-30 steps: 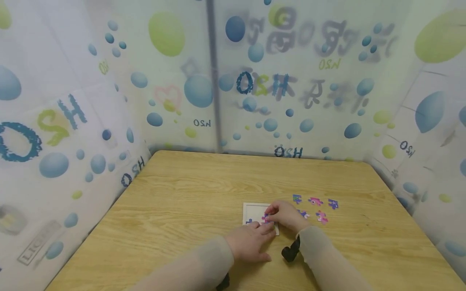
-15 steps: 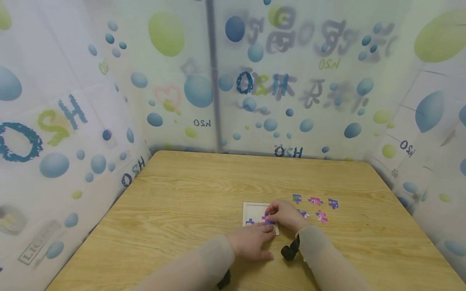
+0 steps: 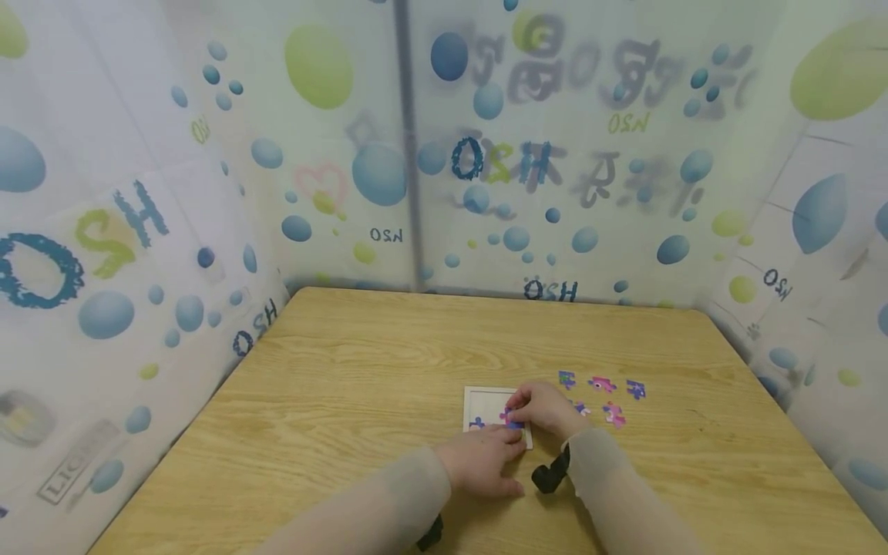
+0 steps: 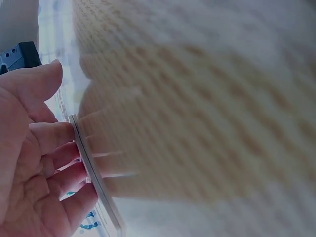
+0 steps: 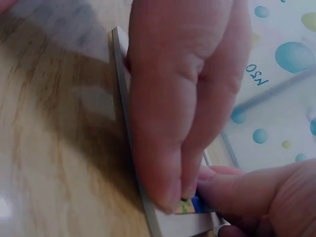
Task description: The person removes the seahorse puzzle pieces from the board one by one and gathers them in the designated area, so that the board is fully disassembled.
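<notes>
A small square puzzle tray (image 3: 479, 391) with a white border lies on the table, some pieces placed along its near side. My left hand (image 3: 482, 461) rests across the tray's near edge, its fingers fairly straight and covering part of those pieces. In the left wrist view the fingers (image 4: 64, 163) lie along the tray's edge, the thumb held off it. At the tray's right side my right hand (image 3: 551, 408) pinches a pink and blue puzzle piece (image 3: 513, 421) between thumb and fingers. The right wrist view shows the right hand (image 5: 261, 195) beside the left hand's fingers (image 5: 163, 123), which hide most of the tray.
Several loose pieces lie right of the tray, among them a pink piece (image 3: 602, 384), a purple piece (image 3: 635, 388) and another pink one (image 3: 613, 415). The wooden table (image 3: 347, 370) meets patterned curtains (image 3: 333, 254) at its back and sides.
My left hand has shifted slightly back toward me, so more of the pieces near its fingertips shows. The right hand stays at the same spot on the tray; the loose pieces have not moved.
</notes>
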A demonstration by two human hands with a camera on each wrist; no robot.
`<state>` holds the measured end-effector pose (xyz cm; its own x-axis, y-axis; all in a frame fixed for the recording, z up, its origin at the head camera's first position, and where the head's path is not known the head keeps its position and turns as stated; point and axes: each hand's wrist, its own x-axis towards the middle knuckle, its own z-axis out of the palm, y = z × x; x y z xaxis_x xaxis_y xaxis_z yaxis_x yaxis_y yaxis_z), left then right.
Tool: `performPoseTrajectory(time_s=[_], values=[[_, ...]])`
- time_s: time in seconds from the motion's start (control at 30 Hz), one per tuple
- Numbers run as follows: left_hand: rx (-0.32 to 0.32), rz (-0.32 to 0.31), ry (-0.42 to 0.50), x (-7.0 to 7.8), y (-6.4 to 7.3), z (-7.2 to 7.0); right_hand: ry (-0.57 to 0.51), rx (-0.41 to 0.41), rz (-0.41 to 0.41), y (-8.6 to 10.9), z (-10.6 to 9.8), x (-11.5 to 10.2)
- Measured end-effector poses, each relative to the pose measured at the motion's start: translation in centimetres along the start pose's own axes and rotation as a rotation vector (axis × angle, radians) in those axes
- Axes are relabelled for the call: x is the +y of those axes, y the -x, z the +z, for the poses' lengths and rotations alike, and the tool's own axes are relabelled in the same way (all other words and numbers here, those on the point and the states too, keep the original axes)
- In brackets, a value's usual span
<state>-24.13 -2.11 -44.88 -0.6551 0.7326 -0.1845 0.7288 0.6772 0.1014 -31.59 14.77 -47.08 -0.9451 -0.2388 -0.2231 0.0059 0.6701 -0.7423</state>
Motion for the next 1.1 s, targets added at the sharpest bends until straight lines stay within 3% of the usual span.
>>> performPoseTrajectory(time_s=[0.73,1.1], values=[[0.004,-0.021,0.026,-0.11,-0.26,0.25,-0.171,-0.013,0.032,-0.12,-0.16,0.41],[-0.021,-0.030,0.057,0.04,-0.10,-0.11,-0.178,0.009,0.029,0.08,0.00,0.88]])
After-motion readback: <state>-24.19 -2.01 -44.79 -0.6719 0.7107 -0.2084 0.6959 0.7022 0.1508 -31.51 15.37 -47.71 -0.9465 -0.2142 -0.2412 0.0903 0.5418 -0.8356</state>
